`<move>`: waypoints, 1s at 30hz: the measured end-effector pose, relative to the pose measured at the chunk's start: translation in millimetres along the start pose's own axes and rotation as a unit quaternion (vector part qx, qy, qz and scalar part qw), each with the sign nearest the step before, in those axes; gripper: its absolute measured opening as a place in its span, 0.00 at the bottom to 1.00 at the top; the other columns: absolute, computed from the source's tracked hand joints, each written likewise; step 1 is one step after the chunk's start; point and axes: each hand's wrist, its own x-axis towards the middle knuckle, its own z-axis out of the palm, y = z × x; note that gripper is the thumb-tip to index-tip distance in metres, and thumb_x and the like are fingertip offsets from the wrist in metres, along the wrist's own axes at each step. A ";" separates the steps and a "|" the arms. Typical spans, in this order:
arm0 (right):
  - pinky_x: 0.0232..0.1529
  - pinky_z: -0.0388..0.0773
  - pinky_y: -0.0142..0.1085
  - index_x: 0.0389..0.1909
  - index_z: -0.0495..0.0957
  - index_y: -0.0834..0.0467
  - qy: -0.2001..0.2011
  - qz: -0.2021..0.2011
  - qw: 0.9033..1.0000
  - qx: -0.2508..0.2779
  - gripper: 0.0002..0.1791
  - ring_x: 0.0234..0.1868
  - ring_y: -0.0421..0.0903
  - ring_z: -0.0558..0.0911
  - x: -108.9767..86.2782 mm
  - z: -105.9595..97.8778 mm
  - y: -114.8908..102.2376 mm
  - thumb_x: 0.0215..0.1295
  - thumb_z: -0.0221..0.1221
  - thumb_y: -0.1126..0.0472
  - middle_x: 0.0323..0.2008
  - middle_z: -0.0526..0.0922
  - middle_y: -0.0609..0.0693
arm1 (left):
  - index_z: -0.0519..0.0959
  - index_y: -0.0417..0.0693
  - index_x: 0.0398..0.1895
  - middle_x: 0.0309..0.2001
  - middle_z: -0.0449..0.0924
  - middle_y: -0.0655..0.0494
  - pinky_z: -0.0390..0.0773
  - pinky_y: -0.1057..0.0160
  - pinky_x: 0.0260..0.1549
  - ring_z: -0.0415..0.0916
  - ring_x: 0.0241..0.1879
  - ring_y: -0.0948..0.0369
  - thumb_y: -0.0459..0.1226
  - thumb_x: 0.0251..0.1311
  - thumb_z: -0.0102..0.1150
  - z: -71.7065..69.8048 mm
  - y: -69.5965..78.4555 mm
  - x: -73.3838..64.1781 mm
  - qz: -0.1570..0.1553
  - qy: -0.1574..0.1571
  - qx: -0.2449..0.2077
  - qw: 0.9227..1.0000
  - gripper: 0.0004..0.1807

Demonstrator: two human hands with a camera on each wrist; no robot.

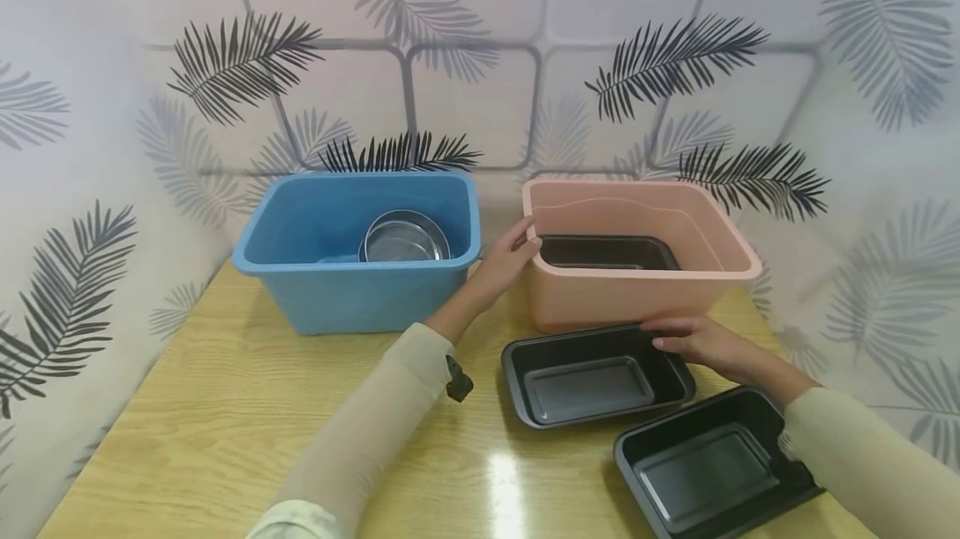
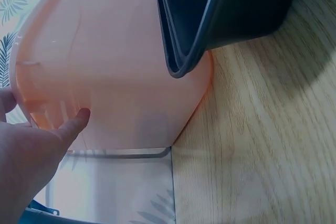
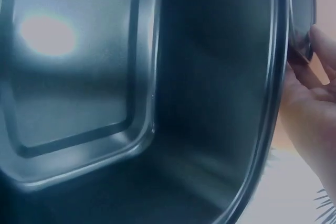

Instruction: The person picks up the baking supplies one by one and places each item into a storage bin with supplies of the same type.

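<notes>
Left hand (image 1: 501, 262) grips pink bin (image 1: 611, 299) by left rim | right hand (image 1: 703, 342) (arm outstretched) pinches black pan (image 1: 588, 387) just before bin

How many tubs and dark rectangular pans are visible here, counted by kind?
Tubs: 2 (blue tub, pink tub)
Dark pans: 3 (pan inside the pink tub, middle pan, nearest pan)
Total: 5

1 dark pan (image 3: 215, 77) fills most of the view; beyond its rim, the right hand (image 3: 315, 111) grips a 2nd pan (image 3: 302, 14).
</notes>
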 end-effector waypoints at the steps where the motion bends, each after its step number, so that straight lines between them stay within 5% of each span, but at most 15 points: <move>1: 0.61 0.73 0.48 0.70 0.68 0.65 -0.004 0.003 1.000 0.010 0.29 0.70 0.63 0.63 1.8 0.8 0.2 0.75 0.57 0.55 0.73 0.62 0.68 | 0.58 0.56 0.80 0.79 0.57 0.50 0.74 0.54 0.66 0.62 0.74 0.53 0.43 0.77 0.49 -0.2 0.5 0.2 0.000 -0.001 0.001 1.000 0.30; 9: 0.72 0.51 0.69 0.73 0.63 0.64 -0.028 0.040 0.996 0.078 0.31 0.78 0.67 0.46 12.8 2.5 -1.1 0.75 0.56 0.55 0.78 0.52 0.65 | 0.56 0.55 0.80 0.80 0.55 0.51 0.75 0.55 0.65 0.61 0.75 0.52 0.42 0.77 0.48 -1.4 2.1 0.5 -0.002 -0.012 -0.001 1.000 0.31; 11: 0.72 0.54 0.67 0.72 0.64 0.64 -0.028 0.047 0.994 0.091 0.30 0.78 0.65 0.48 14.9 2.9 -0.4 0.75 0.56 0.55 0.78 0.52 0.64 | 0.56 0.56 0.80 0.80 0.54 0.51 0.75 0.55 0.65 0.61 0.75 0.52 0.42 0.77 0.49 -1.7 1.9 0.2 -0.004 -0.015 -0.003 1.000 0.31; 14: 0.68 0.66 0.49 0.70 0.68 0.64 -0.023 0.050 0.993 0.105 0.28 0.71 0.54 0.62 16.9 4.3 2.3 0.74 0.57 0.57 0.74 0.62 0.60 | 0.55 0.57 0.80 0.80 0.54 0.50 0.76 0.56 0.64 0.62 0.74 0.53 0.42 0.77 0.49 -1.7 0.9 -0.4 -0.003 -0.018 -0.003 1.000 0.32; 18: 0.58 0.70 0.33 0.67 0.71 0.64 -0.014 0.046 0.992 0.119 0.26 0.62 0.45 0.66 19.1 6.7 7.4 0.73 0.59 0.57 0.68 0.65 0.54 | 0.55 0.58 0.81 0.80 0.54 0.49 0.76 0.56 0.64 0.63 0.74 0.53 0.43 0.77 0.50 -0.9 -1.5 0.2 -0.001 -0.019 -0.006 1.000 0.32; 23: 0.57 0.70 0.32 0.67 0.70 0.64 -0.007 0.044 0.990 0.132 0.27 0.66 0.50 0.63 21.4 9.6 10.6 0.73 0.59 0.57 0.71 0.60 0.58 | 0.53 0.59 0.81 0.80 0.53 0.51 0.75 0.56 0.65 0.62 0.74 0.54 0.45 0.77 0.50 -0.4 -1.6 0.0 -0.006 -0.020 -0.006 1.000 0.34; 30: 0.52 0.79 0.33 0.65 0.76 0.57 -0.005 0.031 0.986 0.166 0.21 0.54 0.38 0.74 21.4 9.2 9.3 0.75 0.57 0.58 0.59 0.71 0.41 | 0.52 0.60 0.81 0.80 0.52 0.51 0.73 0.55 0.66 0.61 0.75 0.53 0.43 0.77 0.49 -1.0 -1.3 -1.5 -0.009 -0.020 -0.015 1.000 0.34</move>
